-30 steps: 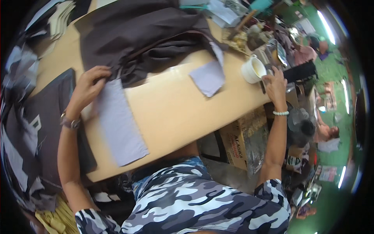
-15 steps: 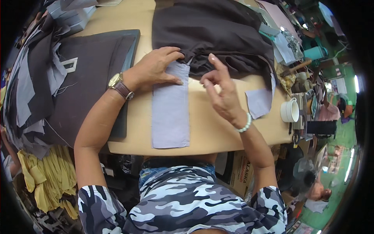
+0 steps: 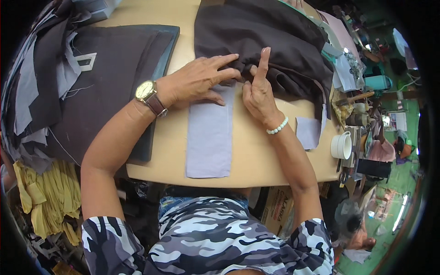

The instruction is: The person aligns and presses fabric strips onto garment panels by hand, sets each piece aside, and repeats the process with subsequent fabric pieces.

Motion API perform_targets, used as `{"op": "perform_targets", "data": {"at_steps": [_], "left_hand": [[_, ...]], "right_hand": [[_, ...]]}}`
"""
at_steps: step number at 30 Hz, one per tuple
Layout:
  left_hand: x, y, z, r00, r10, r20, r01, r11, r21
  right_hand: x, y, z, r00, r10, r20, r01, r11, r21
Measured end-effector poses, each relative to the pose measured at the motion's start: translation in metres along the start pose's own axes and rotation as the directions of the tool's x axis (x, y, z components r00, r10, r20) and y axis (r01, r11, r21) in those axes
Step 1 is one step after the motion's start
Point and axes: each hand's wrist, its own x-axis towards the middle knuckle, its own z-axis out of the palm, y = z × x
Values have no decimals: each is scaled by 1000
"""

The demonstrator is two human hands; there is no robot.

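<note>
My left hand (image 3: 206,78) rests with spread fingers on the top of a pale lavender-grey fabric strip (image 3: 208,142) and the gathered edge of dark brown cloth (image 3: 256,32). My right hand (image 3: 259,94) is just right of it, against the cloth, index finger stretched out, thumb and other fingers bent but apart; what lies under those fingertips is partly hidden. A second pale fabric piece (image 3: 307,133) hangs from the cloth's right end onto the tan table (image 3: 165,169).
Layered dark fabric (image 3: 105,105) lies on a board at left, above yellow cloth strips (image 3: 46,197). A white mug (image 3: 340,145) stands at the right edge beside tools and clutter (image 3: 357,105). People (image 3: 380,149) are at the far right; cardboard (image 3: 279,206) sits below the table.
Since a second ago the view has swung round and my right hand has left the mug area for the dark cloth beside my left hand. My left hand's fingers have shifted onto the cloth's edge.
</note>
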Motion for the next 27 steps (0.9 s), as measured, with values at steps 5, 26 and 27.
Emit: {"op": "perform_targets", "data": {"at_steps": [5,26,27], "left_hand": [[3,-11,6,998,-19,53,13,994,108],[9,-27,17,988,-102,111,95,993,67],[9,-26,18,988,-103,113,96,993,69]], "right_hand": [[-12,3,-6,997,53,-61,-33,956,291],[-11,0,-12,992,-47,113,29,987,155],[-11,1,-12,994,-25,110,2,978,207]]}}
